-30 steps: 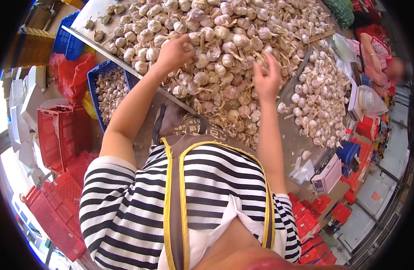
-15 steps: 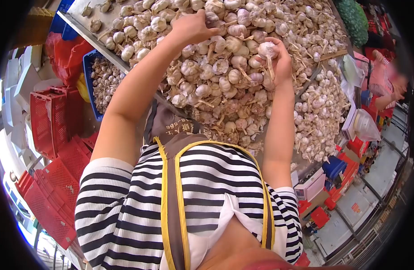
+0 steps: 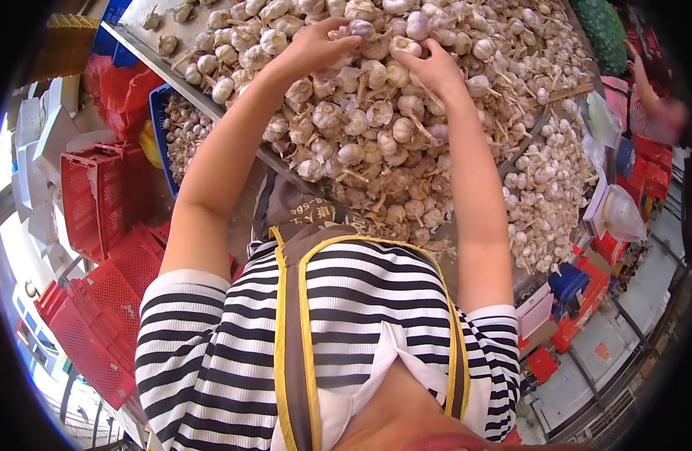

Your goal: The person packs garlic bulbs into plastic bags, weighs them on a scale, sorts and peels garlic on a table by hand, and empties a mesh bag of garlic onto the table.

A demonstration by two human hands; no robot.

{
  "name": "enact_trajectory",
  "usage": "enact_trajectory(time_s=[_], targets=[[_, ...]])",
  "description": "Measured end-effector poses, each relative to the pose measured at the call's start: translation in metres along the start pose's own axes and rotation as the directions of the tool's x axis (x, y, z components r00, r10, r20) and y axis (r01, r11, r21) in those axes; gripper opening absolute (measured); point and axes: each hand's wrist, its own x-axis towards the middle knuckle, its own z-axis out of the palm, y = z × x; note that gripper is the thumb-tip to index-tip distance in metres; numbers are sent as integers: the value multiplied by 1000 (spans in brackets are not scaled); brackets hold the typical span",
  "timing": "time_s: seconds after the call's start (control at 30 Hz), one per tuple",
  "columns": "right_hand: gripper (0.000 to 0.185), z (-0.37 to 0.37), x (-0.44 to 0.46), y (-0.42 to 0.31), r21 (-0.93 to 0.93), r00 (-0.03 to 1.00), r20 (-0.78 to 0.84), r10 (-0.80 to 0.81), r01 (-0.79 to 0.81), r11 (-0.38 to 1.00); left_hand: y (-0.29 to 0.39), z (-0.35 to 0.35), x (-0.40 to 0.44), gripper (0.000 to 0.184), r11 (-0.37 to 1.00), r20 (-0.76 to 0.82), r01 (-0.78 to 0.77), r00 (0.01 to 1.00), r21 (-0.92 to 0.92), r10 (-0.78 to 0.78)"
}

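A large heap of garlic bulbs (image 3: 376, 113), many with dry stems and roots, covers the sloping metal-edged table. At the upper part of the heap, my left hand (image 3: 321, 48) has thumb and forefinger around a purplish garlic bulb (image 3: 361, 30). My right hand (image 3: 438, 69) is close beside it, its fingertips closed on a pale garlic bulb (image 3: 405, 46) with the cut end showing. Another whitish bulb (image 3: 417, 25) lies just beyond those fingers. Some fingers of both hands are hidden.
A second pile of smaller garlic bulbs (image 3: 549, 203) lies at the right, past a divider. A blue crate (image 3: 160, 135) with garlic stands below the left edge. Red crates (image 3: 90, 203) are stacked at the left. Another person (image 3: 658, 105) is at the far right.
My right hand has moved up and left to the heap, beside my left hand; the long-stemmed garlic bulb it held upright no longer shows there. My left hand stays nearly in place.
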Motion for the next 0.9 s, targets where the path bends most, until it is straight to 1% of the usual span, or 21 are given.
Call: enact_trajectory(time_s=[0.07, 0.1, 0.13, 0.17, 0.23, 0.3, 0.37, 0.4, 0.43, 0.47, 0.53, 0.57, 0.6, 0.67, 0.7, 0.73, 0.77, 0.8, 0.83, 0.87, 0.9], targets=[[71, -1, -16, -4, 100, 986, -92, -140, 149, 984, 0, 13, 14, 67, 1000, -43, -11, 999, 15, 11], [62, -1, -19, -6, 100, 988, -98, -117, 127, 987, 11, 15, 14, 70, 974, -86, -4, 996, 227, 24], [62, 4, -19, 1, 98, 988, -101, -116, 126, 987, 19, 19, 14, 72, 903, -127, 14, 991, 429, 44], [61, 13, -15, 11, 187, 975, -140, -171, 195, 963, 15, 26, 19, 76, 845, -180, -39, 971, 534, 158], [58, 15, -21, 11, 293, 949, -202, -244, 296, 909, 20, 28, 17, 76, 853, -169, -49, 973, 520, 159], [58, 11, -35, 11, 319, 957, -198, -212, 267, 909, 19, 28, 16, 77, 856, -158, -64, 973, 514, 167], [58, 10, -44, 12, 341, 963, -196, -183, 242, 908, 5, 30, 18, 72, 970, -141, -113, 979, 217, 146], [56, 16, -47, 19, 489, 964, -182, -196, 261, 832, 7, 27, 12, 72, 967, -143, -123, 977, 224, 157], [53, 17, -54, 21, 625, 964, -170, -206, 267, 734, 10, 26, -1, 68, 991, -71, -137, 988, -4, 136], [53, 16, -62, 24, 628, 963, -180, -201, 270, 730, 13, 27, -13, 65, 965, 8, -124, 992, -231, 130], [46, 9, -86, 22, 967, 964, 3, -266, 65, 245, 23, 32, -34, 63, 943, -20, -187, 982, -275, 189], [42, 11, -97, 29, 987, 945, 24, -327, 30, 159, 34, 34, -47, 59, 935, 11, -207, 976, -290, 219], [42, 11, -113, 27, 988, 944, 23, -329, 29, 153, 42, 39, -61, 56, 925, 38, -223, 969, -307, 246], [41, 10, -146, 18, 944, 897, 150, -415, -254, -208, 58, 71, -84, 56, 729, 72, -280, 909, -624, 411], [41, 23, -152, 29, 943, 894, 151, -422, -258, -210, 62, 82, -94, 58, 789, 29, -511, 834, -341, 552], [45, 43, -155, 49, 873, 850, 81, -520, -313, -375, 65, 93, -101, 60, 732, 42, -681, 731, -17, 681], [48, 56, -161, 61, 768, 804, -10, -594, -374, -519, 67, 106, -106, 60, 733, 44, -680, 732, -14, 680], [48, 59, -170, 60, 766, 806, -14, -592, -372, -524, 67, 121, -109, 61, 663, 131, -737, 676, 131, 725], [49, 63, -180, 58, 856, 947, -42, -318, -130, -500, 71, 131, -113, 62, 565, 226, -783, 619, 261, 752], [51, 65, -190, 58, 914, 993, -116, -17, 100, -393, 74, 139, -118, 62, 561, 235, -787, 614, 258, 754], [55, 61, -198, 70, 911, 991, -135, -2, 123, -394, 79, 146, -124, 60, 526, 213, -826, 562, 202, 800]])
